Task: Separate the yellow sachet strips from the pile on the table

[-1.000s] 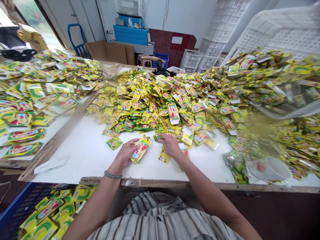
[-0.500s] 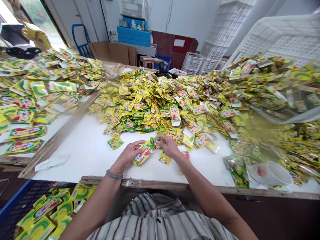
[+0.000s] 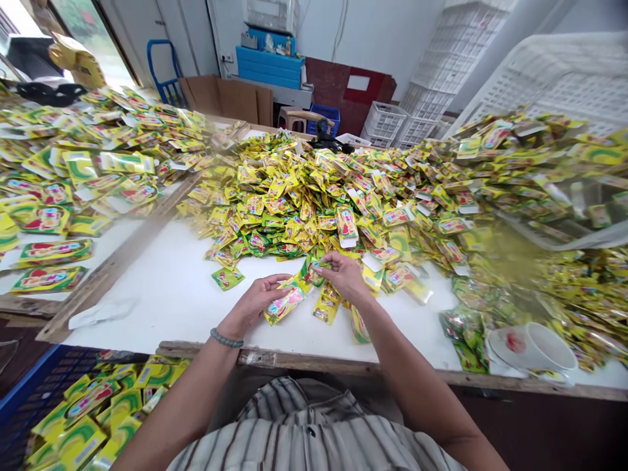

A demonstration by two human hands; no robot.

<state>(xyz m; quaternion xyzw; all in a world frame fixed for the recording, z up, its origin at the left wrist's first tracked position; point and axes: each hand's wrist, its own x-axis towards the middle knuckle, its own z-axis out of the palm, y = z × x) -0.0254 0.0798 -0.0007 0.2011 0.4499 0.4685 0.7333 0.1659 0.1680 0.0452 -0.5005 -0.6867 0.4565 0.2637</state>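
Observation:
My left hand [image 3: 254,302], with a beaded bracelet on its wrist, is closed on a small yellow and green printed box [image 3: 286,301], held tilted above the white tabletop. At the box's upper right end, my right hand [image 3: 345,277] pinches a small green packet [image 3: 311,269]. The packet touches the box end; whether part of it is inside, I cannot tell. Below my right hand lie a yellow packet [image 3: 325,308] and another yellow box [image 3: 360,325], partly covered by my forearm. A single green packet [image 3: 227,279] lies left of the big pile.
A large heap of packets [image 3: 279,196] and boxes fills the table's back. More boxes [image 3: 46,252] lie left beyond a wooden strip [image 3: 127,255]. A tipped white basket [image 3: 554,85] and a plastic cup [image 3: 534,350] stand right. A blue crate [image 3: 44,386] sits below left.
My right hand has shifted slightly up and right with the green packet, which now sits more upright at the box end. The left hand still holds the box. The view has tilted slightly.

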